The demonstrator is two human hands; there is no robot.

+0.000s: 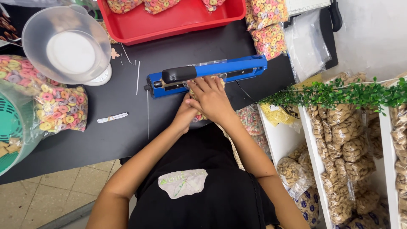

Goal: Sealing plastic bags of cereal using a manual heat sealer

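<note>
A blue bag sealer [237, 68] with a black handle lies across the black table [106, 140]. Both my hands sit at its front edge on a clear plastic bag of colourful cereal rings [198, 117]. My right hand [210, 98] lies flat on top of the bag, fingers reaching to the sealer bar. My left hand [184, 115] grips the bag from the left side, partly hidden under the right one. The bag's open top seems to lie in the sealer; most of the bag is covered by my hands.
A red tray [169, 21] with filled bags stands at the back. A clear measuring jug [63, 42] sits on a scale at the left, near a big bag of cereal rings [59, 110]. White shelves [313, 148] with packed snack bags stand at the right.
</note>
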